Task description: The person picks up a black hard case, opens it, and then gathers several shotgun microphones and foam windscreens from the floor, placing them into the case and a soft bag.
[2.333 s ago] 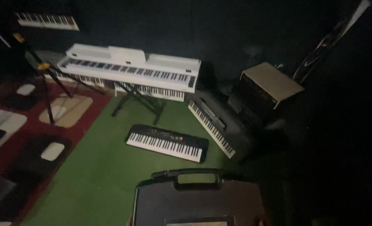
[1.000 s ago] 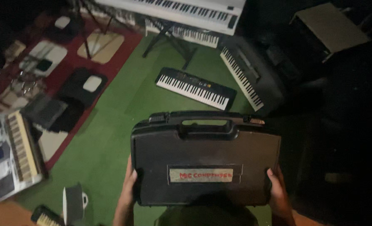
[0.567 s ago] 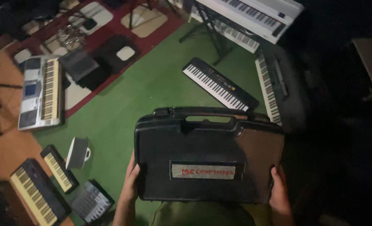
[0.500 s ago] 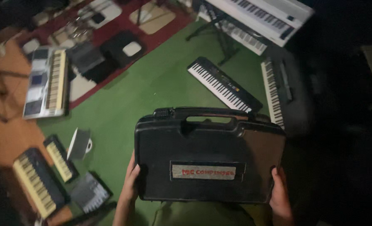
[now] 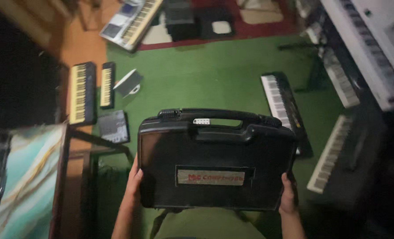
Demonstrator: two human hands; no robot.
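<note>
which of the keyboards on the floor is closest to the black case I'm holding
The black keyboard lying alone on the green carpet, just right of the case near its handle end. The others lie farther off, at the left and right edges.

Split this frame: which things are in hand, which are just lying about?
In hand:
- black hard plastic carry case, closed, with moulded handle
- left hand and right hand gripping its sides

Lying about:
- black keyboard on green carpet
- two small black keyboards
- white keyboard on stand

Black carrying case (image 5: 214, 163) between left hand (image 5: 135, 186) and right hand (image 5: 287, 199).
</note>
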